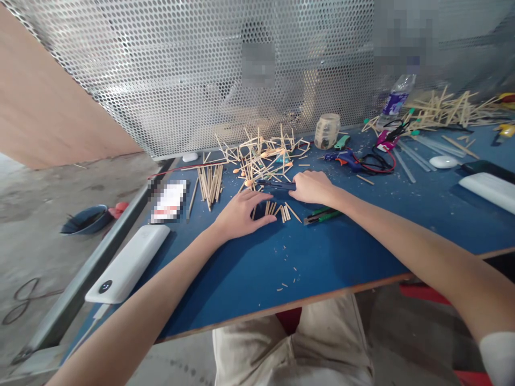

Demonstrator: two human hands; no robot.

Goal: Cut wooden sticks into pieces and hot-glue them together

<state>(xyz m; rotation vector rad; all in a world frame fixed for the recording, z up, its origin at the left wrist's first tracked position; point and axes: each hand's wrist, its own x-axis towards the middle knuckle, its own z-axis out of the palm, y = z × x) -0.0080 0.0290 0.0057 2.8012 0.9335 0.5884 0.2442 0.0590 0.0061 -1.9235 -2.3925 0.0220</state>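
Note:
My left hand [240,215] rests on the blue table, thumb and fingers spread apart around a row of short cut wooden sticks [285,213]. Nothing shows in its grasp. Closed around a slim dark tool [277,185], my right hand [314,187] is just beyond the short sticks; the tool points left, and its exact kind is unclear. A green utility knife [324,215] lies below the right wrist. Behind both hands stands a tangled frame of thin sticks [261,155] with orange tips. Left of it lies a bundle of longer sticks [210,185].
A white power bank [129,262] with a cable lies at the left edge. At the back are a jar [327,131], a blue glue gun [348,160], a plastic bottle [396,102] and a stick pile [450,112]. A perforated metal screen [193,80] borders the table's far side.

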